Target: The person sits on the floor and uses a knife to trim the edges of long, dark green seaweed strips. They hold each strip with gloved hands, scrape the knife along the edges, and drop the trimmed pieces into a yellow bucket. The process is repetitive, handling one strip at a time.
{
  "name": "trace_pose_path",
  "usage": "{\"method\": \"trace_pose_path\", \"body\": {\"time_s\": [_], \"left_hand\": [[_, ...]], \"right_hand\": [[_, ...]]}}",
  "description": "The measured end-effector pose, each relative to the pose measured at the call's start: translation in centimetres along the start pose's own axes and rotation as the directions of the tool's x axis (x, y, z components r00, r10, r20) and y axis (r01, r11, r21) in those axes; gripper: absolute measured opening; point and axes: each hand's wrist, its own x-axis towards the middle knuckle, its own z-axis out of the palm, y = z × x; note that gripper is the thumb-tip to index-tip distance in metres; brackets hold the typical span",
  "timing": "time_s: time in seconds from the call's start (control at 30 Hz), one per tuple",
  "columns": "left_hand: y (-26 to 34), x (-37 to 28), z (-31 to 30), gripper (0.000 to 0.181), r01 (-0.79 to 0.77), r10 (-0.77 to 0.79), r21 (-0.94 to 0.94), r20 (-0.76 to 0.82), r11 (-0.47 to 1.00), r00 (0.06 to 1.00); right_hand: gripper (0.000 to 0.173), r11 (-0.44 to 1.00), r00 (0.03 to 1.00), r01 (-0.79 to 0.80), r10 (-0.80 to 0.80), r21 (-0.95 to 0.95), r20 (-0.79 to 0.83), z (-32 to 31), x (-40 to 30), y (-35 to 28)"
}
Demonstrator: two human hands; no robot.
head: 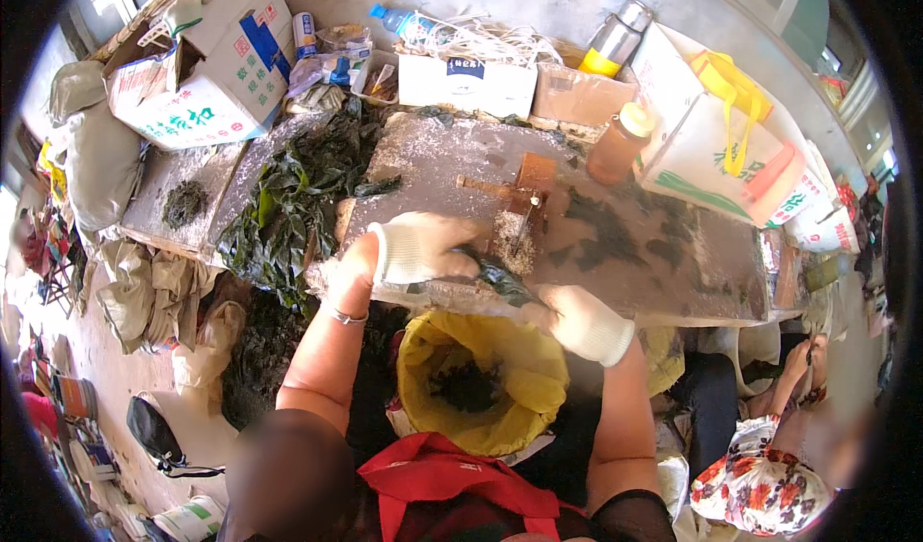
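Both my hands wear pale knit gloves. My left hand (433, 248) and my right hand (577, 318) each hold an end of a dark green seaweed strip (505, 280), stretched over the table's front edge. Behind it, a small wooden block (536, 174) stands with an upright metal piece, and a pile of white grains (513, 243) lies at its foot. A heap of wet seaweed (288, 203) hangs over the table edge on the left. Below my hands stands a yellow-lined container (414, 398) with dark material inside. Motion blurs both gloves.
Along the wall stand cardboard boxes (223, 73), a white box of pale strings (467, 91), a steel thermos (619, 37) and a bottle with a yellow cap (620, 145). Seaweed scraps (598, 228) lie on the table (433, 145). A person in a flowered top (764, 477) sits at the right.
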Motion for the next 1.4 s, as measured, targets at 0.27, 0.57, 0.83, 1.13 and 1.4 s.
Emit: {"method": "trace_pose_path", "body": {"time_s": [0.27,0.57,0.83,1.13,1.4], "left_hand": [[-0.7,2.6,5.2,0.068,-0.178,0.269,-0.593,0.068,0.785,0.961],[4.2,-0.8,-0.5,0.023,-0.347,0.12,-0.531,-0.415,0.773,0.902],[1.6,2.6,4.0,0.042,-0.092,0.217,-0.826,0.037,0.556,0.975],[1.8,3.1,11.1,0.033,0.163,0.235,-0.986,0.163,0.017,0.958],[5.7,2.4,5.4,0.027,-0.431,-0.019,-0.656,-0.561,0.619,0.827]], "right_hand": [[0.017,0.944,0.958,0.004,0.091,0.329,-0.272,-3.5,-1.2,-2.2],[0.029,0.954,0.967,-0.122,0.053,-0.273,-0.249,0.0,0.8,2.1],[0.015,0.788,0.758,0.42,-0.578,-0.45,-0.303,0.8,-1.2,-4.2],[0.031,0.708,0.585,0.046,-0.591,-0.705,-0.555,-0.3,-0.9,-5.4],[0.021,0.958,0.594,0.266,-0.254,-0.111,-0.764,0.0,1.0,-2.0]]}}
